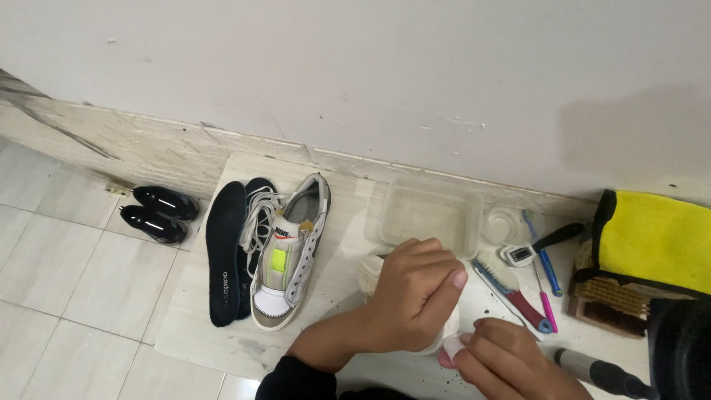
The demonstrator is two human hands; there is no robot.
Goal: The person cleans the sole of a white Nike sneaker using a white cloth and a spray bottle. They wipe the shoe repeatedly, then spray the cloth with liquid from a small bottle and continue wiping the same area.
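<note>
My left hand (411,292) is closed over the top of a white shoe (368,268) on the floor and hides most of it. My right hand (507,359) pinches a small white cleaning pad (452,346) against the shoe's near side. A second grey and white sneaker (292,248) with a yellow-green tag lies to the left, its laces loose.
Two black insoles (224,252) lie beside the sneaker, a small pair of black shoes (159,212) further left. A clear plastic tub (429,215), a small round dish (505,222), brushes (511,289), a wooden brush (611,304) and a yellow cloth (655,241) lie by the wall.
</note>
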